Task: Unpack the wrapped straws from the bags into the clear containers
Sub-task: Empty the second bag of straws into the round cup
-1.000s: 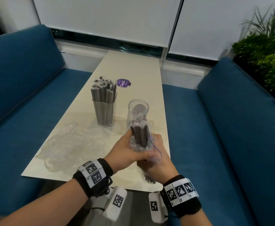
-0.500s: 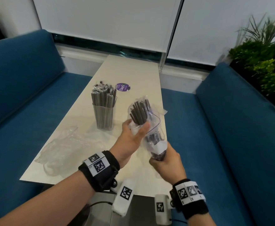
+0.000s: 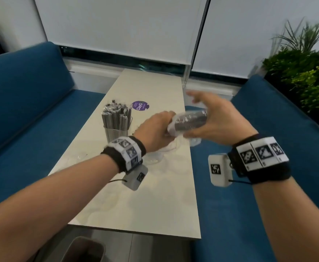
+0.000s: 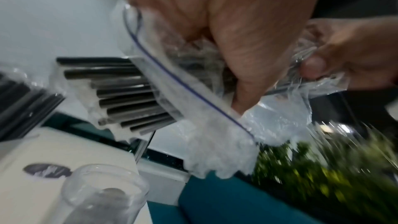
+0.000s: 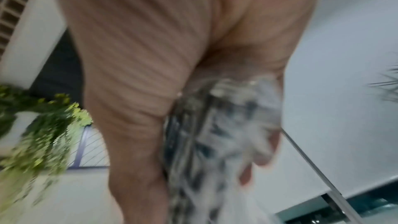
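Note:
A clear zip bag of dark wrapped straws point(image 3: 188, 121) lies roughly level in the air above the table's right side. My left hand point(image 3: 154, 129) grips its mouth end, and my right hand point(image 3: 213, 120) curls round its closed end. In the left wrist view several straws point(image 4: 129, 94) stick out of the bag's point(image 4: 215, 142) open mouth, above the empty clear container point(image 4: 103, 198). In the head view my left wrist mostly hides that container. The other clear container point(image 3: 117, 120) stands left of my hands, packed with upright straws.
The narrow white table point(image 3: 145, 205) runs between two blue benches point(image 3: 22, 110). A purple sticker point(image 3: 140, 105) lies behind the full container. An empty crumpled bag point(image 3: 79, 157) shows past my left forearm. A grey bin point(image 3: 83, 250) sits below the table's near edge.
The bag went from upright near the table edge to lying level, higher and farther out. Both hands rose with it, and my right hand shifted from below the bag to its right end.

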### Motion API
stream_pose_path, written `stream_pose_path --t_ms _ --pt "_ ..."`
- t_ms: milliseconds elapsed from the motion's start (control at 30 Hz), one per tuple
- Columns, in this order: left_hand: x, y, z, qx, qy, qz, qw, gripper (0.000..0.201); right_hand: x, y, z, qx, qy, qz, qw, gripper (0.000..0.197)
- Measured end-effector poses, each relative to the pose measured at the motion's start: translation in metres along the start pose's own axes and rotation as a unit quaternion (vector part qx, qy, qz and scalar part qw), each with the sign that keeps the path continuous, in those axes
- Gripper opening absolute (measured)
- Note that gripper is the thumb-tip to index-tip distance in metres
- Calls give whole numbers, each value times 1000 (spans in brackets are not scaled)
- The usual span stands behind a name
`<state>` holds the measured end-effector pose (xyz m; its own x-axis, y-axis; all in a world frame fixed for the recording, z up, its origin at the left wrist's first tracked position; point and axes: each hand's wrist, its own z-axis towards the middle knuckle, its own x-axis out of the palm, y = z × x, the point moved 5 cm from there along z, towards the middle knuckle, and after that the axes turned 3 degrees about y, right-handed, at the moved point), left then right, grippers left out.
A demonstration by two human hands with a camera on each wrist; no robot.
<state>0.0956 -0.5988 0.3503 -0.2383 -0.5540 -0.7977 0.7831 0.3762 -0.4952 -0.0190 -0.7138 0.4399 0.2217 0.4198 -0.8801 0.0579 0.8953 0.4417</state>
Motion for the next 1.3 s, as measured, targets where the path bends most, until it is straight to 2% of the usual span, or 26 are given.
stream_pose_path --t_ms 67,100,167,233,333,500,667,767,867,933,1000,1067,1167,1200,1300 --pt "-11 11 19 -49 -19 -125 991 30 -11 -11 17 5 -108 133 985 109" --pt "-15 16 27 -67 -19 -184 980 34 -9 -16 25 29 -134 202 970 111" --pt "-21 17 43 -60 -6 -241 969 36 10 -24 46 58 -115 325 937 107" --pt "-22 10 53 -26 29 -250 968 34 34 -24 71 55 -83 387 917 89" --pt "-11 16 64 -33 61 -275 959 53 55 -20 100 55 -108 375 919 80" --pt "9 45 82 -75 95 -274 954 51 69 -28 132 50 -134 314 939 53" --pt "20 63 89 -77 37 -297 951 78 83 -33 147 23 -139 315 939 34" --pt "34 76 84 -93 31 -301 949 80 96 -40 147 32 -129 312 941 16" --pt "50 89 74 -124 52 -305 943 87 115 -46 145 47 -110 325 938 26" --pt "57 95 70 -144 65 -259 953 87 130 -55 144 59 -84 328 939 24" --pt "57 105 68 -173 44 -189 966 88 140 -62 143 82 -26 305 949 24" --pt "50 111 66 -191 8 -185 964 91 139 -68 143 85 4 276 958 47" --pt "30 105 62 -198 -9 -208 958 87 119 -78 144 98 -71 254 960 73" --pt "26 105 61 -198 -2 -208 958 81 116 -79 145 99 -73 246 961 75" --pt "22 111 59 -214 48 -182 959 67 121 -76 145 99 17 195 976 59"
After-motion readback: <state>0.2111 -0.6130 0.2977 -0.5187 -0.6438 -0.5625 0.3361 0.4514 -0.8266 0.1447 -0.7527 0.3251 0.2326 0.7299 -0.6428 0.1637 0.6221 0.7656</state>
